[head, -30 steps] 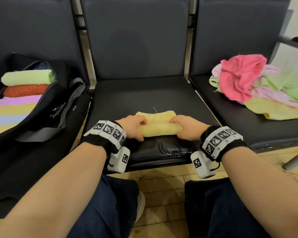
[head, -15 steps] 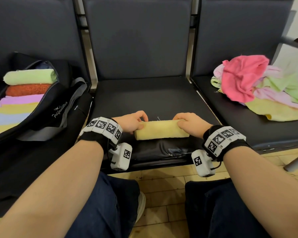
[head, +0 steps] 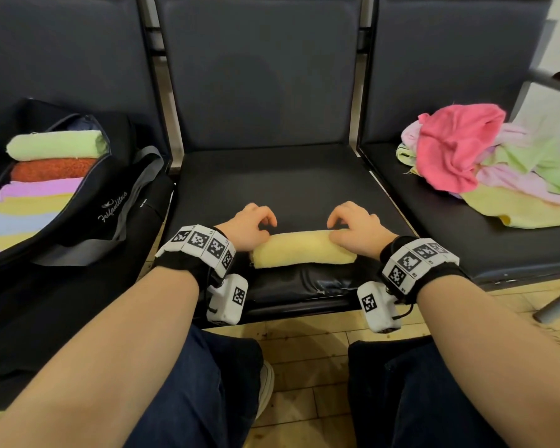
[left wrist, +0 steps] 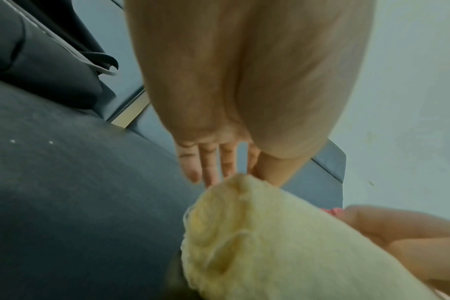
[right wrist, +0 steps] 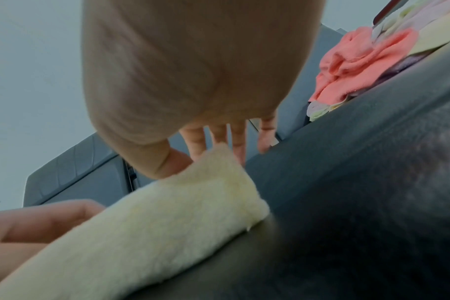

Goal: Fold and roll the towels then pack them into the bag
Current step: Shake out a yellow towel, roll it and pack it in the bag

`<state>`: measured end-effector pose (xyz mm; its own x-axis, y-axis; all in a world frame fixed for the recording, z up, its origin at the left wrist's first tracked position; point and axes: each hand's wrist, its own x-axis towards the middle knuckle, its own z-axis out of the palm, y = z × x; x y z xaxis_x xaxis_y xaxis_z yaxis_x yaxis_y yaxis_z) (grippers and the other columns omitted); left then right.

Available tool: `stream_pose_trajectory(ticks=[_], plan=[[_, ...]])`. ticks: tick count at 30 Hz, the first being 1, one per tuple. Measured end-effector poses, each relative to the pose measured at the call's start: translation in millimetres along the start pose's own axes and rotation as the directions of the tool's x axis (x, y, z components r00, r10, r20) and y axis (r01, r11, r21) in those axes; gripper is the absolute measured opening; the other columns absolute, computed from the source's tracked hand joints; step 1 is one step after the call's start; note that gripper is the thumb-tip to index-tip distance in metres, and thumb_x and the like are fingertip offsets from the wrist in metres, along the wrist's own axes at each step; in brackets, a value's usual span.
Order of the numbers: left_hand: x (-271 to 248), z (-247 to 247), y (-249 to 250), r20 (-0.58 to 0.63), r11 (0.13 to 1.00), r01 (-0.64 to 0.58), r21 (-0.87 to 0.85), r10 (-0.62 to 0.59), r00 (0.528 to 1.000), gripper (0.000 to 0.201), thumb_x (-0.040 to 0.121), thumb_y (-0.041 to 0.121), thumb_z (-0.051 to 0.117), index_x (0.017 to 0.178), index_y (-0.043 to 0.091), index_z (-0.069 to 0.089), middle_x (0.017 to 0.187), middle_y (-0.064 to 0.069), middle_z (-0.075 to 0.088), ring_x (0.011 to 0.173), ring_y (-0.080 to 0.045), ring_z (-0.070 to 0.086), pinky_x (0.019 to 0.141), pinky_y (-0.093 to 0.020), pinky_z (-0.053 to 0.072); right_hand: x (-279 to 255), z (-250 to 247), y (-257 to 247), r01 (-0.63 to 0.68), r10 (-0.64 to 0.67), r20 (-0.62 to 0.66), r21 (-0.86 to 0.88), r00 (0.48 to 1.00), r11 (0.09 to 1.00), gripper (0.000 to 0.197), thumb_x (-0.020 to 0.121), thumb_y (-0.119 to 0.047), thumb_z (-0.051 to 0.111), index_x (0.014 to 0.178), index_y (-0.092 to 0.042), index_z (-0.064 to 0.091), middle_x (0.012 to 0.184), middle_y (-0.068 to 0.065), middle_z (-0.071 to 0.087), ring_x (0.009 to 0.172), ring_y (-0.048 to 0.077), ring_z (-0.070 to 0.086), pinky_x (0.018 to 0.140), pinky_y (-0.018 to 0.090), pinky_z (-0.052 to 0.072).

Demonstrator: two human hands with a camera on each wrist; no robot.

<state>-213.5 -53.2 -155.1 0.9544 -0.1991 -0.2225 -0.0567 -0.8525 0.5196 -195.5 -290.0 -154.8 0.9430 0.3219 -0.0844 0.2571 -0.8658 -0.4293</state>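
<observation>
While several rolled towels (head: pixel 50 176) sit in the black bag (head: pixel 110 202), both hands (head: pixel 249 226) (head: pixel 356 229) rest loose-fingered on the rolled pale-yellow towel (head: pixel 304 250); unfolded pile (head: pixel 485 163) remains.

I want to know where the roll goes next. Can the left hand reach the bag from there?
Probably yes. The black bag lies open on the seat beside the left hand, with nothing between them. The yellow towel roll sits under both hands.
</observation>
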Motion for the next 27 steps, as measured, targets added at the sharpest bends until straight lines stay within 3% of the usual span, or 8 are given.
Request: stream_pose_trajectory(ticks=[3, 5, 9, 12, 14, 18, 21, 27], plan=[[-1.7, 0.3, 0.8, -0.117, 0.992, -0.118, -0.041, 0.112, 0.987, 0.016, 0.091, 0.010, 0.055, 0.105, 0.017, 0.058, 0.100, 0.003, 0.051, 0.090, -0.015, 0.052, 0.080, -0.024, 0.044, 1.4, -0.6, 4.3, 0.129, -0.121, -0.076, 0.123, 0.990, 0.984, 0.023, 0.080, -0.007, 0.059, 0.093, -0.025, 0.056, 0.099, -0.005, 0.051, 0.090, 0.013, 0.051, 0.087, 0.031, 0.036], [-4.3, -0.1, 2.2, -0.121, 0.989, -0.133, -0.068, 0.124, 0.985, 0.007, 0.091, 0.022, 0.059, 0.097, 0.019, 0.061, 0.092, 0.007, 0.057, 0.087, -0.014, 0.056, 0.078, -0.022, 0.046, 0.7, -1.0, 5.1, 0.138, -0.129, -0.066, 0.152, 0.989, 0.979, 0.025, 0.083, -0.004, 0.056, 0.083, -0.029, 0.059, 0.087, -0.006, 0.057, 0.080, 0.012, 0.055, 0.076, 0.025, 0.041], [-6.4, -3.7, 0.9, -0.051, 0.996, -0.079, -0.038, 0.077, 0.996, 0.035, 0.080, 0.054, 0.066, 0.097, 0.023, 0.065, 0.097, 0.008, 0.063, 0.091, -0.009, 0.059, 0.083, -0.026, 0.049, -1.1, -3.0, 6.3, 0.071, -0.073, 0.013, 0.128, 0.997, 0.989, 0.010, 0.085, -0.022, 0.063, 0.093, -0.026, 0.067, 0.095, -0.008, 0.063, 0.095, 0.012, 0.060, 0.084, 0.023, 0.045], [-8.4, -1.9, 0.0, 0.068, 0.994, -0.040, 0.104, 0.033, 0.997, 0.050, 0.075, 0.045, 0.076, 0.116, 0.026, 0.055, 0.110, 0.009, 0.055, 0.102, -0.013, 0.053, 0.092, -0.030, 0.045, -3.4, -2.6, 5.0, 0.080, -0.083, 0.163, 0.026, 0.983, 0.996, 0.047, 0.079, -0.029, 0.075, 0.122, -0.020, 0.057, 0.112, -0.007, 0.053, 0.103, 0.012, 0.051, 0.089, 0.025, 0.039], [-6.5, 0.0, -1.0, 0.084, 0.991, -0.031, 0.127, 0.020, 0.996, 0.054, 0.078, 0.034, 0.076, 0.125, 0.024, 0.050, 0.118, 0.005, 0.053, 0.107, -0.017, 0.052, 0.095, -0.033, 0.044, -3.5, -0.4, 3.3, 0.100, -0.100, 0.175, 0.013, 0.979, 0.995, 0.056, 0.079, -0.023, 0.076, 0.127, -0.018, 0.047, 0.113, -0.006, 0.049, 0.103, 0.015, 0.050, 0.087, 0.026, 0.038], [-4.3, -2.5, -0.3, 0.052, 0.999, -0.013, -0.043, 0.015, 0.999, 0.054, 0.087, 0.025, 0.068, 0.133, 0.020, 0.042, 0.124, 0.002, 0.045, 0.108, -0.016, 0.048, 0.092, -0.027, 0.040, -2.4, -1.2, 7.9, 0.088, -0.100, 0.112, 0.109, 0.989, 0.990, 0.044, 0.083, -0.015, 0.067, 0.112, -0.026, 0.036, 0.111, 0.000, 0.055, 0.097, 0.023, 0.056, 0.082, 0.031, 0.044], [-5.1, -2.9, 0.9, 0.000, 0.986, -0.006, -0.166, 0.006, 1.000, 0.048, 0.090, 0.018, 0.063, 0.132, 0.023, 0.040, 0.124, 0.000, 0.034, 0.108, -0.016, 0.043, 0.087, -0.026, 0.037, -5.0, -4.0, 7.2, 0.100, -0.118, 0.090, 0.183, 0.989, 0.978, 0.036, 0.086, -0.012, 0.062, 0.110, -0.029, 0.042, 0.108, -0.001, 0.049, 0.098, 0.022, 0.051, 0.081, 0.030, 0.039], [-2.7, 0.6, 2.1, 0.091, 0.997, 0.043, -0.066, -0.037, 0.995, 0.030, 0.099, 0.020, 0.044, 0.127, 0.027, 0.047, 0.130, -0.005, 0.033, 0.110, -0.022, 0.046, 0.096, -0.029, 0.035, -3.6, -2.8, 5.9, 0.073, -0.090, 0.094, 0.170, 0.992, 0.983, 0.032, 0.091, -0.015, 0.057, 0.122, -0.022, 0.055, 0.116, -0.001, 0.042, 0.110, 0.019, 0.046, 0.091, 0.026, 0.033]])
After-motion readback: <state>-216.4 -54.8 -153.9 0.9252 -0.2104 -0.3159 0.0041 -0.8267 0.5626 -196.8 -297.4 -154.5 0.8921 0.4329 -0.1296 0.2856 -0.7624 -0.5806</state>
